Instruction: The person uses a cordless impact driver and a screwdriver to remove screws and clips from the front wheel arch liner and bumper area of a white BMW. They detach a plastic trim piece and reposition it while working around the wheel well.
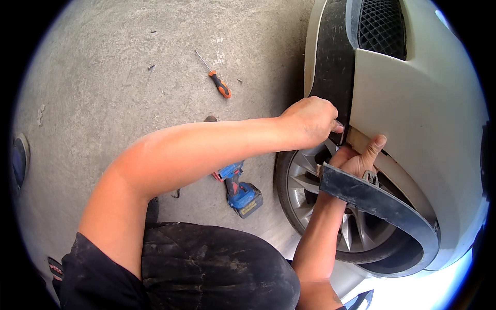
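Note:
My left hand [310, 123] is closed with curled fingers at the lower end of the black bumper trim [333, 62], its thumb against the trim's edge. Just below it, my right hand [355, 161] reaches up behind the detached end of the dark wheel arch trim [377, 199]. Its thumb stands stretched out beside the bumper's lower edge, while the other fingers are mostly hidden in the gap. The arch trim hangs away from the pale car bumper [408, 108] at this end. A small metal clip [371, 177] shows beside my right wrist. Behind my right forearm is the wheel [297, 191].
An orange and black screwdriver [219, 85] lies on the concrete floor [113, 82]. A blue cordless power tool [240, 194] lies between my left arm and the wheel. Small dark fasteners [151, 67] are scattered nearby. A shoe [20, 157] shows at the far left.

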Action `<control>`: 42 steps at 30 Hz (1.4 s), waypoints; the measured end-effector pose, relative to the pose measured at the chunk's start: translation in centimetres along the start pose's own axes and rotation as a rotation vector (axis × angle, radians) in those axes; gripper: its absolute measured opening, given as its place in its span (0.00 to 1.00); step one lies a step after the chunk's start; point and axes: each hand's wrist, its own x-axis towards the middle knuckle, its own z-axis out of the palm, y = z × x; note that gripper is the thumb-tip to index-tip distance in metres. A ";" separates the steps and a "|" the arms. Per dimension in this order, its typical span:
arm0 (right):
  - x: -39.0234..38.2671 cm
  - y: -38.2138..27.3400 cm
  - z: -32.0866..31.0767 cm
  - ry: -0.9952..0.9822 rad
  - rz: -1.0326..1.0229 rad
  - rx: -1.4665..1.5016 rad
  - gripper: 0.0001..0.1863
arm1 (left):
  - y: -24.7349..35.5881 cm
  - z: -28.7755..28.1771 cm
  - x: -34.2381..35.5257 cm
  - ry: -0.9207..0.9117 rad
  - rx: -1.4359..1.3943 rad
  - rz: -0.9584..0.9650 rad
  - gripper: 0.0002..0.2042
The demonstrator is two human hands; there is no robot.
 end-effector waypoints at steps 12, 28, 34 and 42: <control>0.2 0.5 -0.2 0.082 0.020 -0.026 0.30 | 2.4 -0.4 -0.7 -0.031 0.398 -0.057 0.28; -0.1 -0.8 0.7 0.057 0.000 0.176 0.26 | 3.0 0.6 -1.8 0.137 0.318 -0.101 0.20; 0.0 -0.7 0.9 0.059 0.000 0.204 0.25 | 2.8 1.3 -1.7 0.167 0.325 -0.102 0.23; 0.0 -1.8 0.1 0.003 0.053 0.197 0.23 | 4.4 1.2 -0.6 0.028 0.474 -0.249 0.23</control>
